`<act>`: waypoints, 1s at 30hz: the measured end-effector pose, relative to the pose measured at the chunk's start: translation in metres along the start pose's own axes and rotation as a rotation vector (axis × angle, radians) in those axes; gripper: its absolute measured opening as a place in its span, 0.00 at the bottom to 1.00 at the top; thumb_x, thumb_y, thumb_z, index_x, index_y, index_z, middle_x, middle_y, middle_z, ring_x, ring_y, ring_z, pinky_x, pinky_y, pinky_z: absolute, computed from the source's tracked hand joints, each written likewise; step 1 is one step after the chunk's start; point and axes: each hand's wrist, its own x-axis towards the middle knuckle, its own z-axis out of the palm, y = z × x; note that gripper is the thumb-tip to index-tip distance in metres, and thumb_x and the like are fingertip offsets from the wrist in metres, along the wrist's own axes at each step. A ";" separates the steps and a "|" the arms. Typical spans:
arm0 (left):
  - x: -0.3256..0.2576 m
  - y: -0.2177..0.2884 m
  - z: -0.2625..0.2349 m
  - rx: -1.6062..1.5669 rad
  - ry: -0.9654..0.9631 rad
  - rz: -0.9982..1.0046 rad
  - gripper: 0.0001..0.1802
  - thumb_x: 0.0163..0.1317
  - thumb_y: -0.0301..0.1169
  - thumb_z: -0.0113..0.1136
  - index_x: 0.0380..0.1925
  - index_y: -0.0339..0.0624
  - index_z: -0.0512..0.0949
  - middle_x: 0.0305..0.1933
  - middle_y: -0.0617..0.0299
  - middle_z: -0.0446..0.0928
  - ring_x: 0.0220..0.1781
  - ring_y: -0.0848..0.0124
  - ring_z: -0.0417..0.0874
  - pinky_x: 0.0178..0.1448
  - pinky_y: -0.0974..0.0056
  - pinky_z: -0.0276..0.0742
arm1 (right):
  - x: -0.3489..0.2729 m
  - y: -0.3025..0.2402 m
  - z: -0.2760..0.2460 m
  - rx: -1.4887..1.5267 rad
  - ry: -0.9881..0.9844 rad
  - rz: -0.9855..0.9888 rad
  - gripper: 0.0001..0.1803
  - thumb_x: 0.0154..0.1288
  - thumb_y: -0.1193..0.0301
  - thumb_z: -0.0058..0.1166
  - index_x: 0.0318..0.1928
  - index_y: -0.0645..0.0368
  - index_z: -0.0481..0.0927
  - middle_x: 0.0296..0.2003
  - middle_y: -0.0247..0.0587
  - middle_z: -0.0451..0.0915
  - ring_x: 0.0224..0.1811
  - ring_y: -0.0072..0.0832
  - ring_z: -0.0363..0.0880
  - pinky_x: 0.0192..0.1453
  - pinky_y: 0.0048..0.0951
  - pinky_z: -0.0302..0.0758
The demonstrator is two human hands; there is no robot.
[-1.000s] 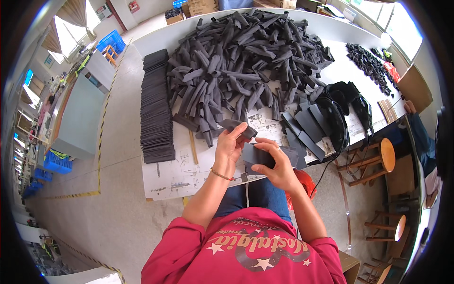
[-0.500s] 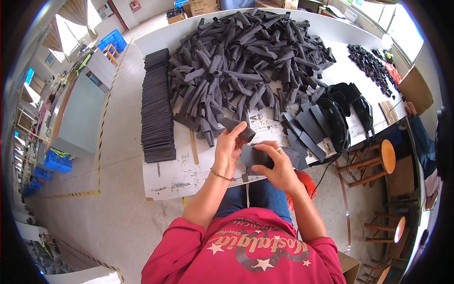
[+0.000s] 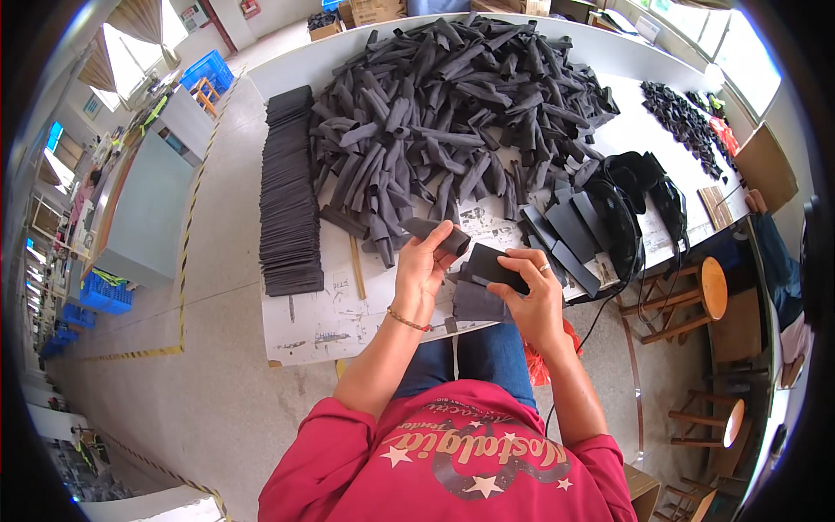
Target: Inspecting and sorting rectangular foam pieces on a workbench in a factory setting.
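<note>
My left hand [image 3: 421, 268] is closed around a dark grey fabric tube [image 3: 456, 244], whose open end faces right. Beside it, my right hand [image 3: 537, 297] pinches a flat, stiff black plate [image 3: 497, 268] between thumb and fingers. The plate is tilted and its near corner is close to the tube's mouth, apart from it. Beneath the plate, dark flat fabric pieces [image 3: 478, 303] lie at the table's front edge. A large heap of similar fabric tubes [image 3: 435, 104] covers the table beyond my hands.
A long stack of flat dark pieces [image 3: 290, 191] lines the table's left side. More stiff black plates [image 3: 570, 233] lie to the right, next to black bags [image 3: 639, 187] with a hanging cord. A thin wooden strip [image 3: 357, 268] lies left of my hands. Wooden stools [image 3: 709, 291] stand at right.
My right hand has moved slightly right and up with the black plate, which now shows more of its face and uncovers the fabric pieces beneath. My left hand stays nearly still with the tube.
</note>
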 end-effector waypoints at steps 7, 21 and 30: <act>-0.006 0.002 0.006 0.012 -0.020 -0.008 0.14 0.57 0.29 0.69 0.39 0.35 0.76 0.39 0.54 0.82 0.40 0.64 0.86 0.42 0.62 0.87 | -0.002 -0.007 0.002 0.092 0.023 0.084 0.17 0.49 0.79 0.68 0.42 0.60 0.84 0.40 0.42 0.79 0.42 0.35 0.79 0.46 0.30 0.76; -0.012 -0.003 0.010 0.096 -0.074 -0.046 0.16 0.58 0.29 0.69 0.42 0.35 0.75 0.39 0.52 0.83 0.39 0.65 0.87 0.39 0.64 0.85 | 0.008 0.003 0.009 -0.130 0.136 -0.125 0.12 0.50 0.80 0.65 0.37 0.58 0.84 0.33 0.38 0.77 0.36 0.37 0.76 0.43 0.35 0.72; -0.033 -0.007 0.028 0.122 -0.054 0.153 0.17 0.56 0.26 0.70 0.41 0.35 0.73 0.38 0.54 0.83 0.37 0.68 0.86 0.41 0.65 0.84 | 0.010 0.004 0.014 -0.321 0.201 -0.321 0.15 0.49 0.82 0.62 0.40 0.60 0.81 0.33 0.36 0.75 0.37 0.37 0.75 0.46 0.37 0.72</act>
